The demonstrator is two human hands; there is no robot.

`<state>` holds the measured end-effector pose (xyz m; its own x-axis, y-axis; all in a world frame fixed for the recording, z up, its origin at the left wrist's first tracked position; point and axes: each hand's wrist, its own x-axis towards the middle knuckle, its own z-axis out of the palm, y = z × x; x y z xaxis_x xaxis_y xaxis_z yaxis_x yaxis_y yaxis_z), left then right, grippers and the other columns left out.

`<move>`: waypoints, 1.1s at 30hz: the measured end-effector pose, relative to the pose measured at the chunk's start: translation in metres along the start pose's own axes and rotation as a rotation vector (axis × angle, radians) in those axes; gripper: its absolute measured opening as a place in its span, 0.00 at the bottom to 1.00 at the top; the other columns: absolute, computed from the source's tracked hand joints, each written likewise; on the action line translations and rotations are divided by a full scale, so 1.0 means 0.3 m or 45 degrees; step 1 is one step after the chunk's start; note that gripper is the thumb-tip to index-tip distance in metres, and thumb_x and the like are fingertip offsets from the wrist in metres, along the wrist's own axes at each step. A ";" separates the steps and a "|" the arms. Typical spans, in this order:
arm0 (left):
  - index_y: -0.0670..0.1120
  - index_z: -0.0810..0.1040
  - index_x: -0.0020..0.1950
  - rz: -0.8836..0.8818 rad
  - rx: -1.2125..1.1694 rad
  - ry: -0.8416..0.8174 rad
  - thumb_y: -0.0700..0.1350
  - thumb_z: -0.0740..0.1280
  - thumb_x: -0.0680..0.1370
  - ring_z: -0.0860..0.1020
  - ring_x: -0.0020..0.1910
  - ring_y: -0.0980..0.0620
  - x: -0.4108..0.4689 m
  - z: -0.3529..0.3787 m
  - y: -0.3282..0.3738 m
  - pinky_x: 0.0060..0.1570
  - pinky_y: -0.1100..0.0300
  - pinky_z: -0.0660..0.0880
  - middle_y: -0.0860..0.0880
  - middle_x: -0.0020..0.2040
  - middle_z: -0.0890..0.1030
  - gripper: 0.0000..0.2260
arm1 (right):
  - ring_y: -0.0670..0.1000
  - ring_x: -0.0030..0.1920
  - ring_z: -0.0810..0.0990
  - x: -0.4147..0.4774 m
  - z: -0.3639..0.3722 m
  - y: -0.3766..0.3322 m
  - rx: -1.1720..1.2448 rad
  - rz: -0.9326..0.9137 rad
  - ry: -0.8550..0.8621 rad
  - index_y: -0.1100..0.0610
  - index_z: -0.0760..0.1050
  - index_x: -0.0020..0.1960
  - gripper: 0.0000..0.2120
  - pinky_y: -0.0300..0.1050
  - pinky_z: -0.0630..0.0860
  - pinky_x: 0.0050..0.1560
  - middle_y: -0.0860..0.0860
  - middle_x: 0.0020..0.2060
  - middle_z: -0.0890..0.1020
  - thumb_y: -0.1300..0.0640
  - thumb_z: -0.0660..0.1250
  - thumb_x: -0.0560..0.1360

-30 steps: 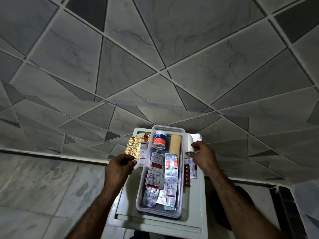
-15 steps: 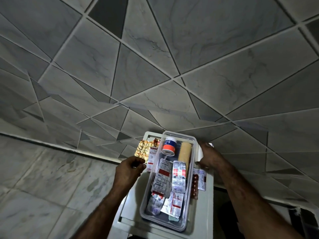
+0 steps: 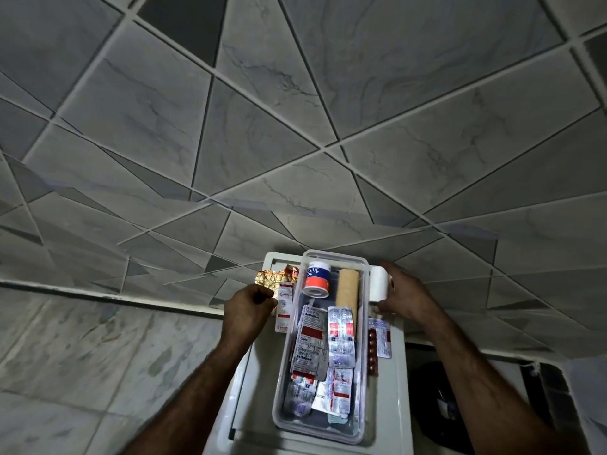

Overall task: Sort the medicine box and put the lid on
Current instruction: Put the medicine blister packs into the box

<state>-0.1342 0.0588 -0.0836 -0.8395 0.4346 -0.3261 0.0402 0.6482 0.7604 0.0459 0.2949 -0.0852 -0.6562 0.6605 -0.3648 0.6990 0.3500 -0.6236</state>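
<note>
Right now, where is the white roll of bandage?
In the head view, the white bandage roll is in the right hand, just outside the right wall of the clear medicine box, near its far end, level with the tan bandage roll inside.

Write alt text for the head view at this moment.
A person's right hand grips a white roll just outside the far right corner of a clear medicine box holding blister packs, while the closed left hand rests beside its left wall.
</note>
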 end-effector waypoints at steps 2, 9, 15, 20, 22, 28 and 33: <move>0.45 0.84 0.50 -0.002 0.151 0.027 0.46 0.73 0.73 0.83 0.46 0.48 0.029 0.008 -0.008 0.48 0.58 0.77 0.47 0.48 0.86 0.08 | 0.55 0.54 0.79 -0.011 -0.004 0.003 0.008 -0.005 0.048 0.49 0.65 0.70 0.45 0.48 0.80 0.51 0.53 0.63 0.76 0.66 0.79 0.57; 0.44 0.84 0.51 -0.060 0.455 -0.119 0.52 0.71 0.74 0.76 0.36 0.52 0.065 0.062 -0.018 0.37 0.62 0.70 0.45 0.48 0.86 0.13 | 0.56 0.54 0.79 -0.073 -0.044 -0.047 0.022 -0.018 0.233 0.51 0.64 0.72 0.46 0.36 0.76 0.43 0.53 0.67 0.72 0.64 0.80 0.59; 0.44 0.82 0.50 -0.072 0.462 -0.189 0.51 0.74 0.72 0.80 0.40 0.48 0.073 0.080 -0.007 0.39 0.60 0.73 0.44 0.49 0.85 0.13 | 0.53 0.52 0.78 -0.102 -0.019 -0.161 0.040 -0.128 0.174 0.51 0.65 0.71 0.45 0.39 0.75 0.48 0.52 0.67 0.68 0.64 0.81 0.59; 0.47 0.82 0.46 -0.119 0.230 -0.198 0.47 0.75 0.71 0.82 0.46 0.47 0.075 0.059 -0.012 0.47 0.55 0.79 0.48 0.45 0.84 0.07 | 0.54 0.67 0.71 -0.076 0.039 -0.209 -0.239 -0.145 0.024 0.50 0.60 0.74 0.47 0.47 0.70 0.66 0.51 0.72 0.68 0.57 0.80 0.61; 0.49 0.81 0.40 -0.122 0.144 -0.192 0.47 0.75 0.71 0.83 0.43 0.47 0.083 0.048 -0.032 0.48 0.48 0.82 0.48 0.43 0.85 0.04 | 0.54 0.69 0.70 -0.055 0.060 -0.221 -0.298 -0.124 -0.008 0.51 0.58 0.75 0.47 0.48 0.69 0.67 0.51 0.73 0.67 0.55 0.79 0.63; 0.46 0.81 0.39 -0.119 -0.125 -0.116 0.42 0.73 0.73 0.84 0.41 0.47 0.060 -0.039 -0.034 0.46 0.47 0.82 0.47 0.40 0.86 0.03 | 0.57 0.70 0.69 -0.016 0.113 -0.214 -0.503 -0.157 -0.046 0.52 0.57 0.76 0.45 0.51 0.67 0.69 0.53 0.74 0.64 0.49 0.76 0.65; 0.44 0.82 0.43 -0.131 -0.327 -0.135 0.41 0.72 0.74 0.82 0.35 0.51 0.017 -0.091 0.026 0.33 0.60 0.74 0.48 0.39 0.86 0.01 | 0.57 0.68 0.71 -0.014 0.109 -0.196 -0.472 -0.226 -0.014 0.53 0.60 0.75 0.42 0.50 0.70 0.66 0.54 0.72 0.67 0.50 0.76 0.66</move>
<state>-0.1529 0.0492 -0.0640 -0.7700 0.4465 -0.4558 -0.1920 0.5191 0.8329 -0.0015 0.2499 -0.0695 -0.7773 0.5621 -0.2826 0.6286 0.6749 -0.3866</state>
